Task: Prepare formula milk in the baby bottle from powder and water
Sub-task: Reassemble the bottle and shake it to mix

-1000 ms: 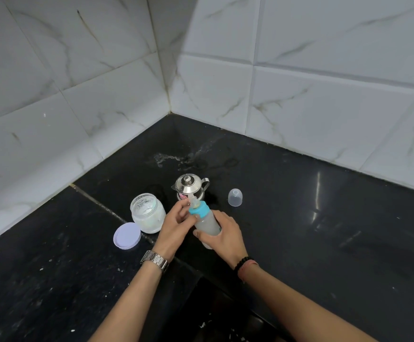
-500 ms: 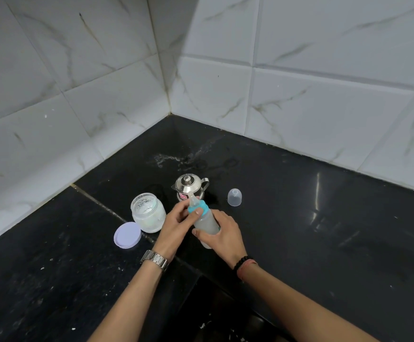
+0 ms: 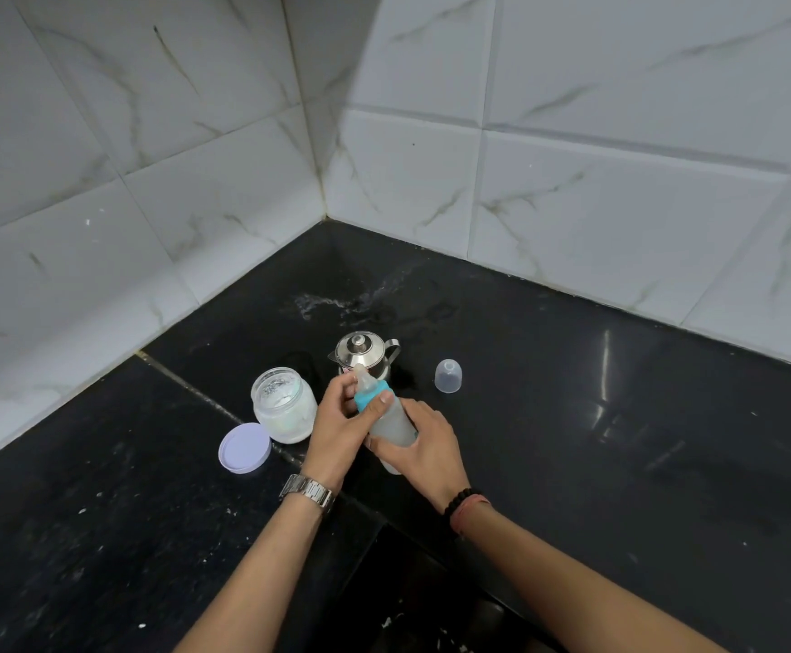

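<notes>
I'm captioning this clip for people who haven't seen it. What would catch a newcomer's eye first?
Two hands meet mid-counter on a baby bottle: the left hand grips its blue collar, the right hand holds its body. Behind them stands a shiny steel kettle; to the left an open powder jar, its lilac lid beside it.

Baby bottle [image 3: 391, 424] in both hands, left hand [image 3: 341, 426] on blue collar [image 3: 369, 397] (right hand [image 3: 424, 447] round body).

Black speckled countertop [image 3: 619, 464]; white wall tiles [image 3: 619, 205] with grey marble veining; baby bottle [image 3: 391, 424] with milky white body and teal collar; lilac lid [image 3: 244, 448]; shiny silver kettle [image 3: 363, 353].
</notes>
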